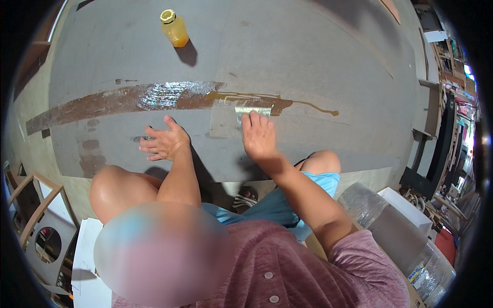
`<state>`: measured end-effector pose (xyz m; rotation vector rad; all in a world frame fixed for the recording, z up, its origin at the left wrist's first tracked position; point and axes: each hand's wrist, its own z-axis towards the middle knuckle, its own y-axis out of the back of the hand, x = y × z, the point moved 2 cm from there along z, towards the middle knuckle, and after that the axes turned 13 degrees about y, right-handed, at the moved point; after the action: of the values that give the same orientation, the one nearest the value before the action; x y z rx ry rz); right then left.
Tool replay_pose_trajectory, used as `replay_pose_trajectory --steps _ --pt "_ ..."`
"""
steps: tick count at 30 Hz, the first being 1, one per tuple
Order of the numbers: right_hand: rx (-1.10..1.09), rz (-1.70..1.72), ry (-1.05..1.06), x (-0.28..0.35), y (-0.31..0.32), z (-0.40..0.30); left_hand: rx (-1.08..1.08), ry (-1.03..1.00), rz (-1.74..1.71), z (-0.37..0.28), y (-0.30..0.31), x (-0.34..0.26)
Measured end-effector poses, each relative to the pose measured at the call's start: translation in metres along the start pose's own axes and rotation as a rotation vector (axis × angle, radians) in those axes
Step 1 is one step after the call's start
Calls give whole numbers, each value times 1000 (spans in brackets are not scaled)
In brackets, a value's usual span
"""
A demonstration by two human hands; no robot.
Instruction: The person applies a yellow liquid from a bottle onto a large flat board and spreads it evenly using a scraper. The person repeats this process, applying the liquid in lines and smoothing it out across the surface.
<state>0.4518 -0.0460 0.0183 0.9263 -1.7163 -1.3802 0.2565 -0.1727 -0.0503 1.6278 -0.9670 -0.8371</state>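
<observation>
My right hand (259,134) grips a flat metal scraper blade (254,110), its edge down on a wide grey sheet (308,57). Beside the blade, an amber adhesive-like liquid (246,95) lies in streaks, with a thin trail running to the right. A brown band (96,102) crosses the sheet to the left, and its middle carries a wet, ridged, shiny patch (160,96). My left hand (165,140) holds nothing, fingers spread, just below that band; whether it touches the sheet I cannot tell. Farther off stands a translucent yellow plastic bottle (175,30) with some orange liquid at its bottom.
A wooden frame (34,204) and a white panel with a round hole (50,246) are at lower left, near white sheets (90,265). Plastic-wrapped material (396,235) lies at lower right. Boards and shelving (427,96) line the right side.
</observation>
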Motion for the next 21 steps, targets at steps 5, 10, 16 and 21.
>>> replay_pose_trajectory --steps 5,10,16,21 --pt "-43 76 -62 4 19 -9 -12 2 -8 0 -3 2" --pt "-76 -36 -172 -52 36 -13 -13 4 -19 1 -1 2" --pt "-9 20 -120 -70 28 -16 2 -9 -21 0 -3 1" --pt "83 171 -88 -27 29 -18 -30 -3 -13 4 -5 2"
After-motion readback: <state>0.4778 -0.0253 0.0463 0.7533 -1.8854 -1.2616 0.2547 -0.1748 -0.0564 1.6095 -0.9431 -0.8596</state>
